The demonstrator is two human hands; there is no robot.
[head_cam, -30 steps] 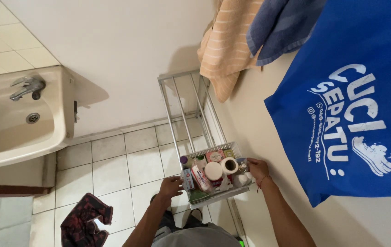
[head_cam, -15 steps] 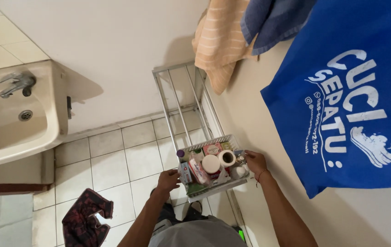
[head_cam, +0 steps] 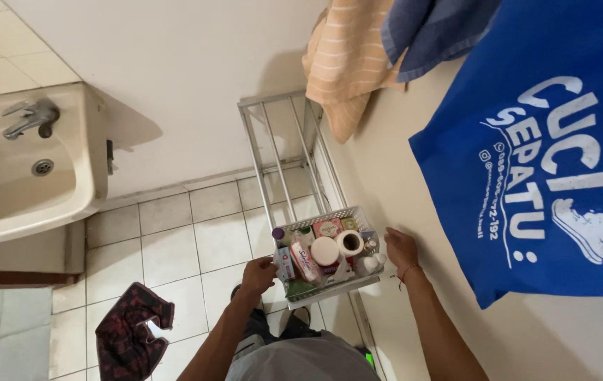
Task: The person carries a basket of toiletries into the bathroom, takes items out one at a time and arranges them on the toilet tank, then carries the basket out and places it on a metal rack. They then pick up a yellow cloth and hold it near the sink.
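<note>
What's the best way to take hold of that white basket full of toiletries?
By its two short end rims, one hand on each, coming in from the sides. The white basket is a long mesh box, packed full, so the middle offers no grip. The left hand and right hand are already at opposite ends.

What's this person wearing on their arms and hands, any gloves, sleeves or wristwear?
No gloves or sleeves: both forearms are bare up to the frame edge. The right hand has a thin red string bracelet at the wrist. The left hand shows no ring, watch or band.
</note>
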